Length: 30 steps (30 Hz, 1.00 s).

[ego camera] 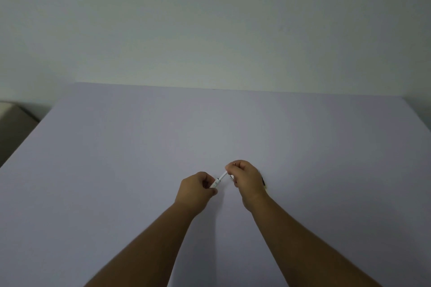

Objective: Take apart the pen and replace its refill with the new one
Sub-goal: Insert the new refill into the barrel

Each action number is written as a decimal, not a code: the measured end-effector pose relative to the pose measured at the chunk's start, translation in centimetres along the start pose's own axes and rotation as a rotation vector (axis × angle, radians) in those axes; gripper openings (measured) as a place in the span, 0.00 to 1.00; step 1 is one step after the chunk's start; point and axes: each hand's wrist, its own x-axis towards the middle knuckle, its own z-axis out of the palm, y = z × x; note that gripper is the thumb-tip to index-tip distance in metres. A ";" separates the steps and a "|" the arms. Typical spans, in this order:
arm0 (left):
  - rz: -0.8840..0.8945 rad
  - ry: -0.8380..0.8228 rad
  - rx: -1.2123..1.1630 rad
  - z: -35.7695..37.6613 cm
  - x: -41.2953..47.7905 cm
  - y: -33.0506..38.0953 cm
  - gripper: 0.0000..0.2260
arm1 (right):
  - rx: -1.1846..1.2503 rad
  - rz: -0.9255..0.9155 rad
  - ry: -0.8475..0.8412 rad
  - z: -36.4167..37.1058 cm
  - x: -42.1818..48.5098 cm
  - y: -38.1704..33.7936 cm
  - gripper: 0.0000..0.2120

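while left hand (197,187) grips pen (219,180), right hand (246,178) pinches tip.

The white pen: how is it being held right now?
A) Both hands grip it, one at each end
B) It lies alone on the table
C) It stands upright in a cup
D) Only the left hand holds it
A: the left hand closes on the lower end of the white pen while the right hand pinches its upper end, above the table.
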 end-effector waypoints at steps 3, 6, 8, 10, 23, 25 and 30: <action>0.003 -0.002 0.000 0.2 0.2 0.0 0.09 | -0.062 0.013 -0.100 0.0 0.0 0.1 0.07; -0.010 -0.002 -0.010 0.3 0.5 -0.3 0.11 | -0.021 0.040 -0.023 -0.8 0.9 0.1 0.08; -0.028 -0.006 -0.023 0.1 0.7 -0.6 0.09 | -0.092 0.006 0.150 -2.1 2.1 0.4 0.06; -0.042 -0.021 -0.042 0.0 0.8 -0.8 0.09 | -0.442 -0.037 0.266 -3.6 3.2 0.9 0.08; -0.037 -0.069 -0.056 0.2 0.7 -0.9 0.15 | -0.634 -0.133 0.154 -3.7 3.7 1.6 0.10; -0.027 -0.068 -0.048 0.2 0.7 -0.7 0.15 | -0.226 -0.070 0.142 -3.1 3.2 0.1 0.05; 0.007 -0.064 -0.036 0.3 0.4 -0.1 0.15 | 0.012 -0.021 0.036 -2.0 2.5 -1.9 0.04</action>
